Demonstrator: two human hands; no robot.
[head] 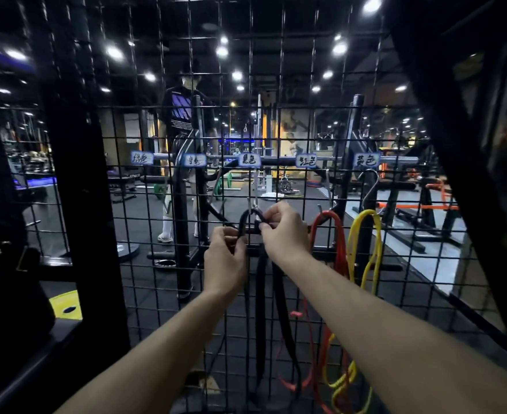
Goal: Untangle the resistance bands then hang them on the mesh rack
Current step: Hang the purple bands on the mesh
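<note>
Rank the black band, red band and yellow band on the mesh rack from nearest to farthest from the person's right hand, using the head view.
1. black band: pinched by the right hand at the middle hook.
2. red band: hanging just right of that hand.
3. yellow band: farthest right, beyond the red.

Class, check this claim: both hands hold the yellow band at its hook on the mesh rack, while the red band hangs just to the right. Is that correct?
Not quite. The head view shows the left hand and right hand holding the black band, not the yellow one, at its hook on the mesh rack. The red band does hang just to the right; the yellow band hangs beyond it.
</note>
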